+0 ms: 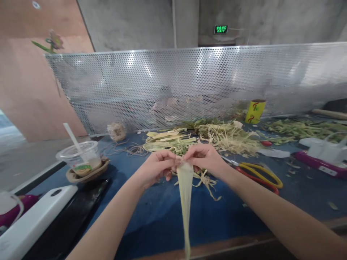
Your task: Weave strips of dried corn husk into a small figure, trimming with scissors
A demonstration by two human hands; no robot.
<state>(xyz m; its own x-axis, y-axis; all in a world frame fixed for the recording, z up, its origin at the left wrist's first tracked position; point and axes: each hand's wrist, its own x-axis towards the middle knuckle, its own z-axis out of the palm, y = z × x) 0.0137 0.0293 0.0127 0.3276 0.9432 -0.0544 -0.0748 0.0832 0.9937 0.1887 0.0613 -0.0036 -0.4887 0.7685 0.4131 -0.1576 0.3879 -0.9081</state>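
Note:
Between my two hands hangs a pale green corn husk strip (185, 202), wide at the top and narrowing down past the table's front edge. My left hand (159, 166) pinches its top end from the left, fingers curled. My right hand (203, 159) pinches the same end from the right, close against the left fingertips. What exactly lies between the fingertips is partly hidden. Just behind my hands lie flat husk strips (169, 141) and a heap of shredded dry husk (230, 137). Scissors with yellow and red handles (261, 173) lie beside my right forearm.
On the left stand a plastic cup with a straw (82, 157), a ball of twine (116, 131) and a white power strip-like bar (40, 220). A yellow roll (255, 111) stands before the perforated metal screen (189, 83). A purple-based device (322, 162) sits at right, near green scraps (306, 128).

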